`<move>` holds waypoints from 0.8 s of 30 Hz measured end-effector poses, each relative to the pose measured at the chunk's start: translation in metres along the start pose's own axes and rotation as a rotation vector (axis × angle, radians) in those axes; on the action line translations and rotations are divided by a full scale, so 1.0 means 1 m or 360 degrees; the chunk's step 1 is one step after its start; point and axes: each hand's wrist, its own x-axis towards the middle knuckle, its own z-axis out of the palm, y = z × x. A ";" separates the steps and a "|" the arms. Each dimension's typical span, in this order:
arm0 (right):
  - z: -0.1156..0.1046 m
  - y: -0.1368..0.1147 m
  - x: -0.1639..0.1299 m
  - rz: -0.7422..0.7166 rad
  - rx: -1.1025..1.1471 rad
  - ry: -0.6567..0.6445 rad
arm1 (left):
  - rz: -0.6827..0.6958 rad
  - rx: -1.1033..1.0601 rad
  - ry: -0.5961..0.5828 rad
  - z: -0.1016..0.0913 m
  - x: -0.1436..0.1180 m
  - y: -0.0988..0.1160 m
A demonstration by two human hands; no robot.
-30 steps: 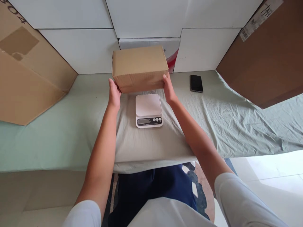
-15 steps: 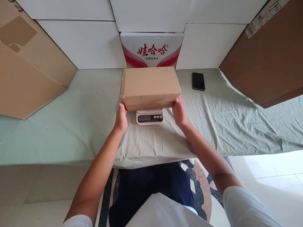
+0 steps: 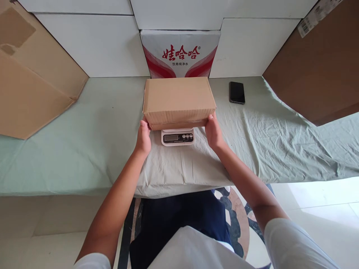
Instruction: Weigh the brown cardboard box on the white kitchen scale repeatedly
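Note:
A closed brown cardboard box (image 3: 179, 95) is above a white kitchen scale (image 3: 178, 137), whose front panel with a dark display and round buttons shows below the box's near edge. My left hand (image 3: 144, 136) grips the near left corner, thumb up on the side. At the near right corner, my right hand (image 3: 213, 130) holds the box with its thumb on the front face. The fingers of both hands are mostly hidden beneath and behind the box. Whether the box rests on the scale's plate cannot be made out.
A black phone (image 3: 237, 92) lies on the green cloth (image 3: 112, 149) at the right. Behind the brown box stands a white and red carton (image 3: 179, 52) against white panels. Large cardboard sheets (image 3: 39, 82) flank the left side, with a darker one (image 3: 316, 74) on the right.
The view has shifted slightly, so the background sits a little higher. Both hands keep their grip on the box, which stays over the scale.

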 end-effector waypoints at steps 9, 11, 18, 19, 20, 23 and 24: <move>0.002 -0.001 -0.003 -0.0057 -0.0008 0.0009 | -0.0002 -0.0001 -0.0001 0.001 0.001 0.003; 0.002 0.000 -0.003 -0.0066 -0.0011 0.0007 | 0.0004 -0.0001 -0.0005 0.001 0.001 0.004; 0.000 0.004 -0.002 -0.0041 -0.0032 0.0011 | 0.0006 -0.0010 -0.0002 0.000 0.002 0.003; 0.000 0.004 -0.003 -0.0032 -0.0025 0.0014 | 0.0008 -0.0009 -0.0005 0.000 0.002 0.003; 0.000 0.004 -0.003 -0.0025 -0.0014 0.0016 | 0.0011 -0.0009 -0.0004 0.000 0.002 0.003; 0.001 0.004 -0.003 -0.0022 0.0024 0.0019 | 0.0012 -0.0009 0.0001 0.002 0.002 0.004; 0.002 0.003 -0.003 -0.0025 0.0031 0.0020 | 0.0007 -0.0010 0.0004 0.002 0.002 0.004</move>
